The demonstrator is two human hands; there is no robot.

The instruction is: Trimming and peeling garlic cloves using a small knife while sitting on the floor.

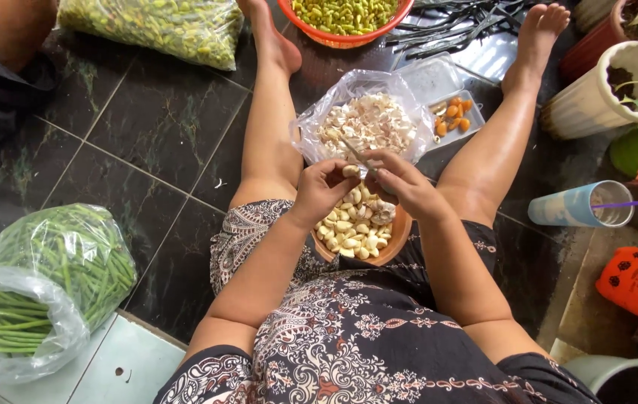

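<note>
The person sat on the dark tiled floor (154, 135) with legs spread. The left hand (324, 188) had its fingers pinched together on a garlic clove (350, 170), held just above a brown bowl (394, 241) of peeled cloves in the lap. The right hand (401, 183) had its fingers clamped on a small knife (354, 152), its blade touching the clove. Just beyond the hands, a clear plastic bag (311, 120) of garlic skins lay between the legs.

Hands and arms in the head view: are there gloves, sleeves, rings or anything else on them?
The left hand and right hand are bare: no gloves, and no rings or bracelets visible. Both forearms are uncovered, with no sleeves showing. The dress is dark with a white-and-rust paisley print.
</note>
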